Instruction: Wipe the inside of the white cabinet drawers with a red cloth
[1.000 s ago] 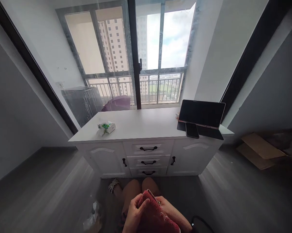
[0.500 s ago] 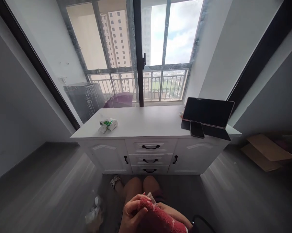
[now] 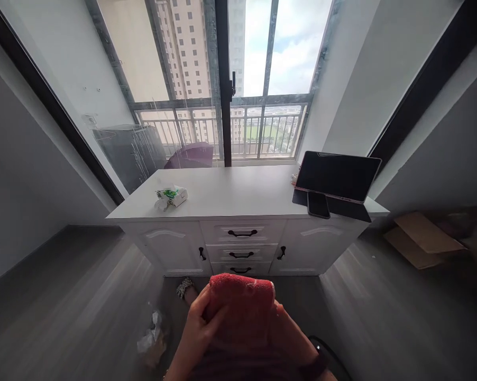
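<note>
A red, fluffy towel (image 3: 242,296) with a pale edge hangs in front of my lap, its top stretched level. My left hand (image 3: 204,320) grips its left side, the thumb on the near face and the fingers partly out of sight. At the towel's right edge, my right hand (image 3: 277,317) holds on, most of its fingers hidden behind the cloth. The towel covers my knees.
Ahead stands a white cabinet (image 3: 230,206) with drawers and doors. On it lie a tissue pack (image 3: 173,197), a phone (image 3: 318,205) and a propped tablet (image 3: 337,176). A plastic bag (image 3: 151,336) is on the floor at left, a cardboard box (image 3: 424,238) at right.
The towel has risen and swung from slanting down rightward to level and spread. Both hands have moved up with it, and my right hand now shows at its right edge. The view has shifted slightly.
</note>
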A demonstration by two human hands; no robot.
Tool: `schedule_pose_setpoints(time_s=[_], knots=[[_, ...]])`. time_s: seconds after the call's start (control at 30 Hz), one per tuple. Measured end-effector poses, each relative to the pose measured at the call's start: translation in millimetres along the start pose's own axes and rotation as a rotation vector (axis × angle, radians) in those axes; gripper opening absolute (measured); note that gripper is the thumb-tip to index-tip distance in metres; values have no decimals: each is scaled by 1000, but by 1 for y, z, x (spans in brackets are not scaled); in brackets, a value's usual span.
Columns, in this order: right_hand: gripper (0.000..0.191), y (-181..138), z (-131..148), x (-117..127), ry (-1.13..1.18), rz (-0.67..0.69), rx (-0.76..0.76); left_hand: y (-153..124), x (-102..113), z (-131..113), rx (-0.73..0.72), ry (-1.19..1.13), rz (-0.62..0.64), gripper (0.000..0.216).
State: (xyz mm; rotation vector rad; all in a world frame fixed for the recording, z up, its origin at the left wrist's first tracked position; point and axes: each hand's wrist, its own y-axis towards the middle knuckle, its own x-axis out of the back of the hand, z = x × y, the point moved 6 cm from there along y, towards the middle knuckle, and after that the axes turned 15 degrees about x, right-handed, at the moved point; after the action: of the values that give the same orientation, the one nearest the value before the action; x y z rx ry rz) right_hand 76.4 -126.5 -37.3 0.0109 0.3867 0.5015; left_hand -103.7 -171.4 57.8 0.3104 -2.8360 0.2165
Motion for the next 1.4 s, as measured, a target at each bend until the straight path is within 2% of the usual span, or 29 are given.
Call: schedule_pose_setpoints(time_s=[0.13,0.23,0.43,0.5,0.6,0.67,0.7,0.8,0.87,0.93,1.0,1.03,1.07,1.13,1.2,1.23,1.3,1.37,1.4], knots=[[48,15,15,1,45,-23,-88,20,0,0,61,65,152,45],[41,28,36,2,-21,2,-62,31,3,-5,64,102,246,53],[42,34,60,6,-48,62,-77,32,1,-9,160,-157,467,70],[40,30,66,9,-54,33,-61,28,0,-11,156,-208,460,63],[33,21,76,13,-45,-35,14,19,-2,-19,94,-240,434,30],[21,17,81,10,16,-6,74,12,-6,-24,51,-280,474,13],[16,16,81,6,57,39,90,9,-7,-25,42,-324,496,14],[22,13,74,0,138,205,64,5,-6,-23,9,-497,522,23],[7,11,66,4,156,232,3,1,-8,-23,-44,-499,577,30],[29,11,65,13,157,149,-4,-5,-15,-27,-85,-368,680,34],[49,12,72,19,126,68,59,-11,-28,-29,-62,-210,794,38],[55,12,77,16,105,97,81,-13,-35,-32,-42,-167,845,40],[61,11,79,8,77,182,75,-14,-41,-35,-24,-157,893,40],[75,5,75,-13,-6,425,-20,-12,-48,-40,22,-164,953,41],[77,-2,60,-27,-64,573,-140,-7,-49,-43,69,-169,966,39],[72,-4,51,-30,-48,579,-186,-4,-48,-42,90,-171,967,37],[63,-5,35,-30,93,487,-242,3,-42,-36,126,-219,923,28],[62,-6,22,-27,258,367,-258,13,-37,-25,176,-328,811,14],[63,-7,19,-25,317,318,-255,18,-36,-17,208,-387,745,20]])
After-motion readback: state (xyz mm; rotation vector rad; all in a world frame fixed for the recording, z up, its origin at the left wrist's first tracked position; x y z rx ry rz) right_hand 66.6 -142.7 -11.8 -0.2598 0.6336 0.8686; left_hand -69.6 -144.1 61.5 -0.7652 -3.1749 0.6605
